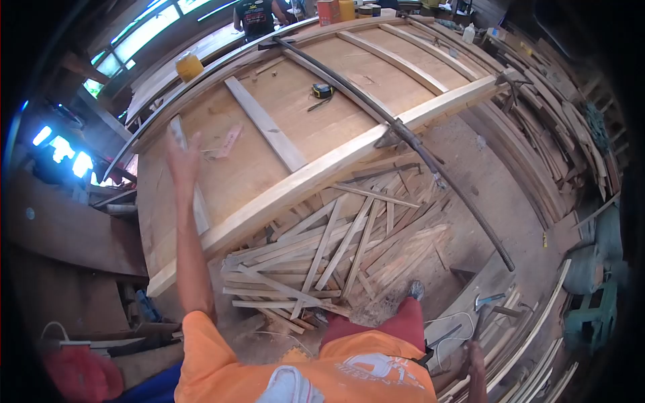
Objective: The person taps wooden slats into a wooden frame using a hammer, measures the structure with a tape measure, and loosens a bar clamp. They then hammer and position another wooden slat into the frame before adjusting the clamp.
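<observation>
My left hand (183,160) reaches over the wooden frame (349,156), slightly blurred, with thumb and fingers apart. It is over the leftmost crosspiece (200,213); whether it touches the wood I cannot tell. Low at the right, my right hand (475,359) is closed round the handle of a hammer (488,301), its head pointing up. Crosspieces (265,124) span the frame over a plywood panel (309,60). A long metal bar clamp (422,149) lies across the frame. On the panel rest a tape measure (322,91) and a pinkish scrap (230,140).
Loose wood strips (329,248) are heaped on the floor under the frame's near edge. Stacked boards (537,127) line the right side. A yellow container (189,67) stands beyond the far edge, and another person (256,19) is at the back. A green plastic chair (591,312) is at right.
</observation>
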`<state>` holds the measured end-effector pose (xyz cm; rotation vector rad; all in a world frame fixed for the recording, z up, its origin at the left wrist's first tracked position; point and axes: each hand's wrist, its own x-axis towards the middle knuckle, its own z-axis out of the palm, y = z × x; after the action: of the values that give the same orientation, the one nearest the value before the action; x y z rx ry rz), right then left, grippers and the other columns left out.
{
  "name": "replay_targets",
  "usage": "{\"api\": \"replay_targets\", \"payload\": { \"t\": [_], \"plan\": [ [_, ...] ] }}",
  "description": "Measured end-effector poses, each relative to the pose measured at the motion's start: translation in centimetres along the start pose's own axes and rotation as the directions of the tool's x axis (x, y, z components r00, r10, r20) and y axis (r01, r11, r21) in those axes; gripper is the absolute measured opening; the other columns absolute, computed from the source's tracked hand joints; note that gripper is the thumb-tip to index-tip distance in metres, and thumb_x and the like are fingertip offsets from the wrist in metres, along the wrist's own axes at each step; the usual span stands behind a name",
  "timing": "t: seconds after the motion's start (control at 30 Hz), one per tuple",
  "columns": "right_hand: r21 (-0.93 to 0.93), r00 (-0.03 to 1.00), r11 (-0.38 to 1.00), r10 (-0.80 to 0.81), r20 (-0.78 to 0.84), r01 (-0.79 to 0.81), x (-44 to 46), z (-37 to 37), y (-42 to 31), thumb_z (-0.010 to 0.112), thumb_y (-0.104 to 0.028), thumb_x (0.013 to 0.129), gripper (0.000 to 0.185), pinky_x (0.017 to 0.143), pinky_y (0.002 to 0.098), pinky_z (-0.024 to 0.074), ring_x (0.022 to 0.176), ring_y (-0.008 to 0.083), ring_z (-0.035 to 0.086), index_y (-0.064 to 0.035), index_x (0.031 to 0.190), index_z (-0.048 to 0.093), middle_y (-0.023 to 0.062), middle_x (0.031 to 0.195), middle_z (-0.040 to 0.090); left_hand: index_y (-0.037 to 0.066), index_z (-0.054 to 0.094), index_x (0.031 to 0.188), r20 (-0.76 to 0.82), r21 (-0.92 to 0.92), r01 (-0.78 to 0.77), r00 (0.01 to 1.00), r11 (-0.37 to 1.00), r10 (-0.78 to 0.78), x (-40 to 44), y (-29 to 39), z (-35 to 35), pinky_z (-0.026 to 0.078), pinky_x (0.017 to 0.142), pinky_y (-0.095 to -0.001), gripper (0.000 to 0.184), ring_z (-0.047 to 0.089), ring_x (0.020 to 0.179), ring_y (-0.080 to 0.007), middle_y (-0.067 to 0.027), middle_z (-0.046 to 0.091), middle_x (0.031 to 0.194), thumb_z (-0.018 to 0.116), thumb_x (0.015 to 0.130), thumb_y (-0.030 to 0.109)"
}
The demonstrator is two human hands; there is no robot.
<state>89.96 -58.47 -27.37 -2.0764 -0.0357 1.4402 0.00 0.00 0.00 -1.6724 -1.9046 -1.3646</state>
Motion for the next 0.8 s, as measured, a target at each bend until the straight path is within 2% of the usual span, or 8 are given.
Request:
{"api": "replay_targets", "payload": {
  "t": [0.13,0.17,0.23,0.3,0.47,0.53,0.7,0.8],
  "plan": [
    [-0.105,0.969,0.972,-0.221,-0.115,0.209,6.6,-2.7,-9.6,0.058,-0.043,0.101,0.039,0.052,0.0346,0.0493,0.055,0.0178,0.056,-0.0051,0.105,0.065,0.0039,0.073,0.057,0.001,0.072,0.113,0.39,-0.606,0.318,0.918,0.729,-0.076,-10.5,32.0,-2.4,0.054,0.066,-0.0252,0.017,0.069,0.071,-0.0101,-0.0059,0.074,0.095,0.065,0.106,0.015],
    [-0.076,0.973,0.975,-0.213,-0.092,0.207,8.5,-4.7,-12.7,0.058,-0.043,0.103,0.039,0.051,0.0351,0.0491,0.055,0.018,0.056,-0.0054,0.107,0.065,0.004,0.073,0.057,0.003,0.072,0.107,0.525,-0.64,0.486,0.842,0.595,-0.123,-14.6,38.7,-1.1,0.054,0.058,-0.0234,0.011,0.073,0.079,-0.0113,-0.0062,0.076,0.095,0.066,0.102,0.011],
    [-0.113,0.959,0.957,-0.277,-0.061,0.269,12.2,-8.9,-19.3,0.056,-0.039,0.104,0.035,0.046,0.0359,0.051,0.051,0.0189,0.058,-0.0046,0.103,0.061,0.0056,0.069,0.058,-0.001,0.062,0.127,0.508,-0.619,0.337,0.861,0.71,0.035,-22.5,48.6,4.1,0.054,0.1,-0.0373,0.028,0.069,0.112,-0.0217,-0.0121,0.071,0.115,0.065,0.103,0.013],
    [-0.138,0.943,0.934,-0.333,0.001,0.33,15.9,-11.4,-24.1,0.055,-0.035,0.104,0.031,0.042,0.0367,0.0529,0.047,0.0198,0.059,-0.0039,0.099,0.057,0.0072,0.064,0.059,-0.001,0.019,0.162,0.451,-0.531,0.298,0.892,0.793,-0.033,-28.9,57.3,9.0,0.039,0.119,-0.0421,0.073,0.048,0.145,-0.0285,-0.0236,0.048,0.151,0.063,0.104,0.011],
    [-0.253,0.871,0.834,-0.475,0.125,0.49,20.6,-14.2,-32.0,0.057,-0.034,0.108,0.034,0.043,0.0351,0.0511,0.048,0.019,0.059,-0.002,0.113,0.05,0.0081,0.068,0.059,0.0,-0.012,0.166,0.338,-0.228,0.407,0.885,0.885,-0.32,-37.2,64.0,19.2,0.044,0.116,-0.0441,0.092,0.051,0.144,-0.0354,-0.0324,0.031,0.162,0.053,0.101,-0.001],
    [-0.219,0.868,0.841,-0.467,0.17,0.495,18.9,-13.8,-36.5,0.058,-0.036,0.108,0.035,0.043,0.0348,0.051,0.048,0.0187,0.059,-0.0018,0.114,0.05,0.0078,0.067,0.059,-0.001,-0.01,0.166,0.561,-0.428,0.717,0.689,0.551,-0.46,-36.6,64.8,18.5,0.053,0.105,-0.0408,0.088,0.062,0.131,-0.0345,-0.0305,0.037,0.157,0.046,0.099,-0.007],
    [-0.299,0.703,0.648,-0.557,0.442,0.701,11.8,-9.1,-49.1,0.06,-0.021,0.101,0.032,0.042,0.0333,0.05,0.047,0.0171,0.057,0.0013,0.121,0.05,0.0069,0.066,0.057,0.001,-0.009,0.167,0.508,-0.439,0.626,0.764,0.645,-0.397,-37.4,64.1,19.5,0.059,0.092,-0.0361,0.088,0.071,0.115,-0.0289,-0.0264,0.046,0.147,0.041,0.095,-0.011],
    [-0.08,0.571,0.656,-0.582,0.58,0.75,10.5,-5.1,-56.1,0.057,-0.016,0.099,0.048,0.042,0.0299,0.05,0.049,0.0143,0.057,-0.0005,0.143,0.046,0.0053,0.068,0.057,0.002,-0.009,0.167,0.494,-0.426,0.602,0.78,0.675,-0.384,-37.4,64.2,19.6,0.059,0.087,-0.035,0.09,0.072,0.111,-0.0272,-0.0239,0.05,0.142,0.041,0.094,-0.011]
  ]
}}
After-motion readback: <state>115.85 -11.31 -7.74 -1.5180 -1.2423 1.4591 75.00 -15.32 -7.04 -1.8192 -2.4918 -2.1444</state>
